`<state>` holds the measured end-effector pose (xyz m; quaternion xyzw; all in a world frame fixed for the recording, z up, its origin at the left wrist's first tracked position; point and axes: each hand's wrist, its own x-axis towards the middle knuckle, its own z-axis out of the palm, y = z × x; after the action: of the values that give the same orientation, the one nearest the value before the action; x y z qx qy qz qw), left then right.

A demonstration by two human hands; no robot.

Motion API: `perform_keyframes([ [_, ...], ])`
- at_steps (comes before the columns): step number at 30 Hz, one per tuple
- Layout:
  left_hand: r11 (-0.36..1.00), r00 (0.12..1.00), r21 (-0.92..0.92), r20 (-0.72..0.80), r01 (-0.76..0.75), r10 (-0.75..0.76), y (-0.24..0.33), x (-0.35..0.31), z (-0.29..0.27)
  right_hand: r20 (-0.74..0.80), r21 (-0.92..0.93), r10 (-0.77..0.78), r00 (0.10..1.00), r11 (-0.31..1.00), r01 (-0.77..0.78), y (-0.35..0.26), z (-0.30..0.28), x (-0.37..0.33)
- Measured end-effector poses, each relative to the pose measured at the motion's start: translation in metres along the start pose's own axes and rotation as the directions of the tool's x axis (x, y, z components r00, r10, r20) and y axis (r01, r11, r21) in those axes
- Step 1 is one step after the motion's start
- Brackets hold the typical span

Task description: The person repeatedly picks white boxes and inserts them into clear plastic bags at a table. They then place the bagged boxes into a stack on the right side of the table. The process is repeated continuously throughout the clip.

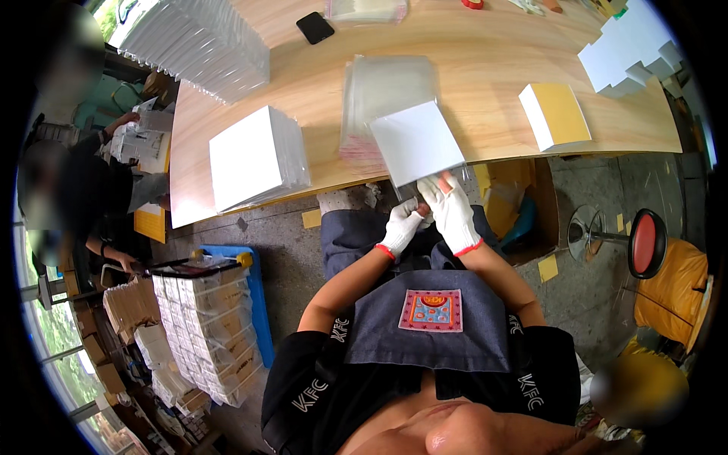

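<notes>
So the white square packet [415, 142] is at the near edge of the tabletop [485, 91], partly over a pile of clear sleeves [390, 83]. Gloved right hand [450, 214] is right at its near edge, gloved left hand [402, 229] just beside the right. Honestly can't tell if either grip's clamped or apart.
</notes>
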<state>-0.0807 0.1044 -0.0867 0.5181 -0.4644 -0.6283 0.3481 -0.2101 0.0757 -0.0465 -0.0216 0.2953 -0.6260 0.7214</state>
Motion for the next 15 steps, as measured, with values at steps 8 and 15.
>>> perform_keyframes([
  [8, 0.837, 0.920, -0.385, 0.124, 0.390, -0.372, 0.043, -0.013, -0.031, 0.055, -0.500, 0.332, 0.942, 0.826, -0.262, -0.038, 0.017, -0.014],
  [15, 0.979, 0.970, -0.105, -0.156, 0.173, -0.188, 0.060, -0.019, -0.048, 0.738, -0.422, 0.186, 0.648, -0.623, 0.659, -0.054, 0.082, 0.033],
])
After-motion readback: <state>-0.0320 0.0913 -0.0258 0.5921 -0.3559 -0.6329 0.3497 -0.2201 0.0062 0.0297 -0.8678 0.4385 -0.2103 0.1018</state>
